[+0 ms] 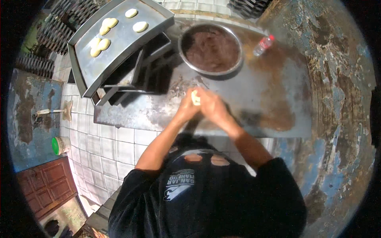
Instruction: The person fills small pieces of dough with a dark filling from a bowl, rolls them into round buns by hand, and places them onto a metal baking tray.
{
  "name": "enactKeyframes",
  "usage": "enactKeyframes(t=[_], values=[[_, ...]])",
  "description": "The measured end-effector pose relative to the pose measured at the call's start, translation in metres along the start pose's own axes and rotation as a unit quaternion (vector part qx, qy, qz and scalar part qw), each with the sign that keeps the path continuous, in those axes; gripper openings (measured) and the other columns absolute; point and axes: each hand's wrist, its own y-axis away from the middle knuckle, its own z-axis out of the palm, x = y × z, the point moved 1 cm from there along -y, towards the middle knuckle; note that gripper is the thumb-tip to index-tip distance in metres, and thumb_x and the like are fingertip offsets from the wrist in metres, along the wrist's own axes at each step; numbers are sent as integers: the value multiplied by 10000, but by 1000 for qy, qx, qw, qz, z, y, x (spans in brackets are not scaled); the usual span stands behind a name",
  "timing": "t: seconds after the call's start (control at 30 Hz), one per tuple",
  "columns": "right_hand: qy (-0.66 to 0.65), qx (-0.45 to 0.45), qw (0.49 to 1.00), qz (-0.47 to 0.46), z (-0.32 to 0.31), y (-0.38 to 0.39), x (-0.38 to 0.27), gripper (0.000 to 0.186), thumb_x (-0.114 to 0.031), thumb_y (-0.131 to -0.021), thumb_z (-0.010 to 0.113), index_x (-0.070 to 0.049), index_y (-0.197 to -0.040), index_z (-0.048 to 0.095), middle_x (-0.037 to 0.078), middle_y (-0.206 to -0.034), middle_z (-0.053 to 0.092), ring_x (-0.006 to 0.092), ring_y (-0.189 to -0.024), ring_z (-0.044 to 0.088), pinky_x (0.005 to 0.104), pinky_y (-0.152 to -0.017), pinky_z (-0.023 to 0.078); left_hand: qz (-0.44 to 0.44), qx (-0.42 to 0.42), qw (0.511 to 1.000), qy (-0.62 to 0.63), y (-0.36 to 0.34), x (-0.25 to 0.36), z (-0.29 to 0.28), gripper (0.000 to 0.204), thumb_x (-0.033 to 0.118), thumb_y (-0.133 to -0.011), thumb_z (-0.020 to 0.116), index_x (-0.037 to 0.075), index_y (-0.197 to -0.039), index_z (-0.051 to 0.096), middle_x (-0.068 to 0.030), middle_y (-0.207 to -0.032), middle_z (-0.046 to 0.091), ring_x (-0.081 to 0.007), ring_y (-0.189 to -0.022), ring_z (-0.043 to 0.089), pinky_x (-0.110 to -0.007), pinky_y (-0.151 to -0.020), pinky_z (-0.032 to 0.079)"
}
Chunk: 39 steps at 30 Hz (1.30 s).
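A small pale yellow piece of dough [195, 97] sits between my two hands above the near part of the metal table. My left hand [186, 106] is closed around its left side. From the right, my right hand [213, 105] closes over the same piece, its fingers slightly blurred and partly hiding the dough. Just beyond my hands stands a round metal bowl [182, 56] holding a brown, crumbly mass [212, 49]. Several smooth pale dough pieces [140, 26] lie on a metal tray [89, 73] at the far left, some touching one another.
The tray rests on a metal frame [137, 65] at the left of the table [254, 105]. A clear bottle with a red cap [263, 45] lies right of the bowl. A worn, peeling wall [333, 119] borders the right. On the left floor is a tub [60, 145].
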Motion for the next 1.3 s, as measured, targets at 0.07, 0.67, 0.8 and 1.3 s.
enactKeyframes(t=[0.07,0.67,0.8,1.3], values=[[34,91,973,-210,3,33,13,395,-14,-956,526,-1,-1349,562,217,-1115,709,318,-1111,660,422,-938,532,19,10,999,45,14,8,13,581,187,-808,854,52,-1247,498,-45,-1058,649,-195,-967,627,-329,-821,531],[-139,-74,953,-260,-8,48,-87,307,-135,-884,739,21,-1147,708,161,-1044,723,267,-907,705,357,-851,581,-35,-21,992,-122,121,121,-52,445,260,-1004,656,29,-1382,618,-129,-1298,683,-190,-1137,642,-344,-1008,487],[-64,217,929,-294,32,14,-108,507,-267,-889,774,32,-1270,624,175,-1200,648,296,-1050,667,419,-927,566,-2,110,980,163,103,149,-82,630,516,-1097,351,44,-1475,527,-95,-1439,592,-176,-1241,582,-326,-1092,424],[133,-105,962,-215,82,-332,-218,518,-328,-969,651,74,-1286,571,196,-1191,670,285,-1016,664,442,-914,533,213,353,911,-33,29,171,-315,505,99,-998,585,-12,-1474,457,-174,-1443,546,-270,-1250,589,-377,-1051,477]])
